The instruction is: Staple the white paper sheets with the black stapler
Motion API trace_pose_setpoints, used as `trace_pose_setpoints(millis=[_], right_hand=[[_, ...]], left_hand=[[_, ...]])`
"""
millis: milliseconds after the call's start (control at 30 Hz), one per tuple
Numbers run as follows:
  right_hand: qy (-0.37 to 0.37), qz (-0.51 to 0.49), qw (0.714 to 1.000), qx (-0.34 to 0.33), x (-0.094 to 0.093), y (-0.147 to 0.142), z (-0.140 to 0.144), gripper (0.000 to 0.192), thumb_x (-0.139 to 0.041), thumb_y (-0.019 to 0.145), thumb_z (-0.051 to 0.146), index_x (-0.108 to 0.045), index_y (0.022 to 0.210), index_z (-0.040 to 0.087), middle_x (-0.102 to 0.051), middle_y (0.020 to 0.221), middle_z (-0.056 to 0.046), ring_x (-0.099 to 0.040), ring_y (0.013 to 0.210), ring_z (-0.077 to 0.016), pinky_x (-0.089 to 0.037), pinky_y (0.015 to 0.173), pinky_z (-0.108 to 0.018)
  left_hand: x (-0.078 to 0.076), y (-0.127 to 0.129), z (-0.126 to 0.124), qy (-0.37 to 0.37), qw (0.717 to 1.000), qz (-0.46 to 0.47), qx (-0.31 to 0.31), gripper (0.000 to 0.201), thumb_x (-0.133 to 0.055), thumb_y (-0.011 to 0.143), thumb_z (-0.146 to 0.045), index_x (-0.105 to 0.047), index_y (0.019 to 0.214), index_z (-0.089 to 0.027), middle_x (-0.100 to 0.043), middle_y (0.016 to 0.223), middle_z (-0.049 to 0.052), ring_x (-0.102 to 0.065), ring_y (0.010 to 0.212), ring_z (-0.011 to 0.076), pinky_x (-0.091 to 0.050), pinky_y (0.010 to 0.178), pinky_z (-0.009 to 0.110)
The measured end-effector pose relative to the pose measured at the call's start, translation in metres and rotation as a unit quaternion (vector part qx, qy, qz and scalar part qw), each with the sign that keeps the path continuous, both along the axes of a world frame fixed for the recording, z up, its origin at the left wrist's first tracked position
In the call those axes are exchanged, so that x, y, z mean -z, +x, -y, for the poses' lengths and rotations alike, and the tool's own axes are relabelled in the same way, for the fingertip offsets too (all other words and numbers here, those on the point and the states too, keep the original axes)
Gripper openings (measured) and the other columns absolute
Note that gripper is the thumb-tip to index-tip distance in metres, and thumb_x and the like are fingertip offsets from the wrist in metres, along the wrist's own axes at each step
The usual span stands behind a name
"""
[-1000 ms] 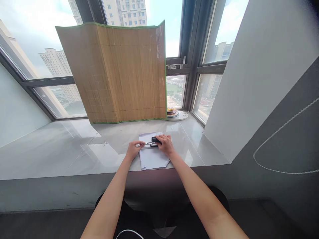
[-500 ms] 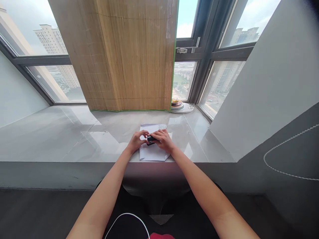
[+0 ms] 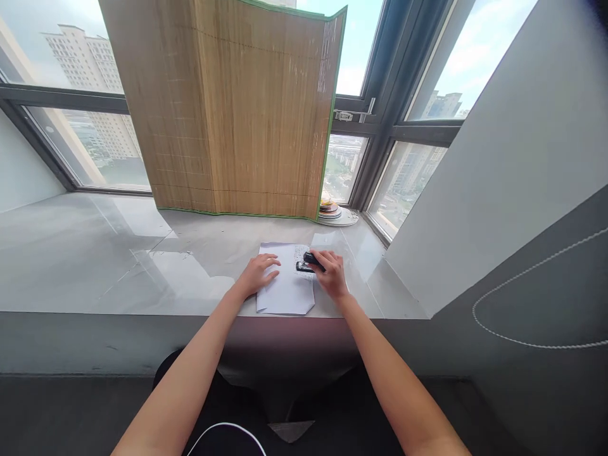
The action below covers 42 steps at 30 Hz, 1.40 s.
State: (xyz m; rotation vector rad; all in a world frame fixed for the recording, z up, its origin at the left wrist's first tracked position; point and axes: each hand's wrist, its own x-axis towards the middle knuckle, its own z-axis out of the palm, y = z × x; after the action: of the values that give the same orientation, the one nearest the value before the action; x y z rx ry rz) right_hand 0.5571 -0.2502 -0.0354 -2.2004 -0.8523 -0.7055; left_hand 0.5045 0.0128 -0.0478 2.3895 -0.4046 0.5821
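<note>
On the left, we are seeing a tan mat [image 3: 247,120] with green edging standing before the window, at the back of the pale sill [image 3: 190,278]. Next, we are resting our left hand [image 3: 259,273] on the left edge of the white papers [image 3: 287,292], its fingers spread and grasping nothing. Over the papers' upper right part, we are holding the black stapler [image 3: 312,260] in our right hand [image 3: 331,272], fingers wrapped around it, its jaws parting toward the left. Farther right, we are seeing stacked plates [image 3: 334,214] beside the window corner, then a looped cord [image 3: 475,310] hanging.
</note>
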Motion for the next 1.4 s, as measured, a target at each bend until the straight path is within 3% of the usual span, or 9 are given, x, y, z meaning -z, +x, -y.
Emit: trace_pose_setpoints(millis=[133, 333, 633, 700, 900, 1133, 1267, 1400], right_hand=[[-0.020, 0.010, 0.999, 0.024, 0.003, 0.002, 0.047, 0.028, -0.056, 0.103, 0.031, -0.069, 0.127, 0.025, -0.074, 0.112, -0.008, -0.062, 0.103, -0.0272, -0.036, 0.091, -0.041], [-0.059, -0.021, 0.997, 0.043, 0.017, 0.005, 0.093, 0.025, -0.059, 0.100, 0.029, -0.070, 0.123, 0.027, -0.074, 0.110, -0.006, -0.062, 0.105, -0.0278, -0.037, 0.089, -0.041], [-0.095, -0.040, 0.994, -0.032, 0.011, 0.001, 0.066, 0.030, -0.062, 0.099, 0.033, -0.070, 0.128, 0.028, -0.074, 0.114, -0.008, -0.062, 0.103, -0.0295, -0.041, 0.088, -0.043], [-0.096, -0.038, 0.994, -0.033, 0.010, -0.001, 0.064, 0.032, -0.062, 0.099, 0.034, -0.068, 0.130, 0.027, -0.073, 0.115, -0.008, -0.062, 0.103, -0.0294, -0.042, 0.088, -0.043], [-0.095, -0.026, 0.995, -0.033, 0.012, -0.007, 0.067, 0.042, -0.059, 0.101, 0.030, -0.061, 0.142, 0.025, -0.071, 0.120, -0.008, -0.061, 0.108, -0.0285, -0.042, 0.095, -0.044], [-0.109, -0.015, 0.994, -0.014, 0.012, -0.008, 0.064, 0.049, -0.052, 0.101, 0.020, -0.055, 0.149, 0.029, -0.070, 0.119, -0.007, -0.061, 0.108, -0.0279, -0.042, 0.096, -0.044], [-0.121, -0.015, 0.993, 0.008, 0.011, -0.007, 0.063, 0.053, -0.048, 0.102, 0.016, -0.053, 0.151, 0.033, -0.069, 0.120, -0.007, -0.061, 0.107, -0.0273, -0.041, 0.095, -0.044], [-0.106, -0.021, 0.993, 0.038, 0.010, -0.005, 0.063, 0.048, -0.048, 0.103, 0.019, -0.056, 0.149, 0.033, -0.069, 0.120, -0.007, -0.061, 0.106, -0.0275, -0.043, 0.095, -0.045]], left_hand=[[0.008, 0.003, 0.002, 0.057, 0.997, -0.045, 0.035, 0.025, -0.064, 0.093, -0.037, -0.076, 0.114, -0.030, -0.067, 0.139, 0.007, -0.057, 0.132, 0.0307, -0.039, 0.115, 0.047], [0.008, 0.002, 0.006, 0.048, 0.997, -0.060, 0.025, 0.028, -0.071, 0.087, -0.035, -0.078, 0.114, -0.029, -0.069, 0.134, 0.006, -0.060, 0.127, 0.0309, -0.040, 0.115, 0.047], [0.000, -0.004, 0.015, 0.090, 0.994, -0.054, 0.011, 0.027, -0.069, 0.089, -0.032, -0.075, 0.115, -0.027, -0.068, 0.131, 0.008, -0.058, 0.126, 0.0320, -0.039, 0.115, 0.050], [-0.004, -0.006, 0.022, 0.099, 0.993, -0.041, 0.039, 0.027, -0.069, 0.089, -0.032, -0.075, 0.115, -0.026, -0.067, 0.132, 0.009, -0.058, 0.127, 0.0323, -0.038, 0.116, 0.051], [-0.018, -0.005, 0.050, 0.124, 0.964, -0.052, 0.230, 0.036, -0.069, 0.091, -0.037, -0.072, 0.127, -0.032, -0.061, 0.145, 0.008, -0.055, 0.134, 0.0321, -0.037, 0.117, 0.048], [-0.013, 0.006, 0.055, 0.133, 0.961, -0.075, 0.229, 0.046, -0.075, 0.086, -0.047, -0.069, 0.131, -0.045, -0.057, 0.151, 0.004, -0.051, 0.138, 0.0389, -0.034, 0.116, 0.057], [-0.008, 0.015, 0.060, 0.101, 0.962, -0.034, 0.250, 0.043, -0.074, 0.086, -0.047, -0.071, 0.129, -0.044, -0.058, 0.150, 0.004, -0.046, 0.144, 0.0398, -0.030, 0.119, 0.060], [-0.009, 0.018, 0.063, 0.087, 0.957, -0.058, 0.270, 0.045, -0.071, 0.089, -0.044, -0.068, 0.134, -0.042, -0.057, 0.150, 0.004, -0.046, 0.145, 0.0383, -0.026, 0.122, 0.062]])
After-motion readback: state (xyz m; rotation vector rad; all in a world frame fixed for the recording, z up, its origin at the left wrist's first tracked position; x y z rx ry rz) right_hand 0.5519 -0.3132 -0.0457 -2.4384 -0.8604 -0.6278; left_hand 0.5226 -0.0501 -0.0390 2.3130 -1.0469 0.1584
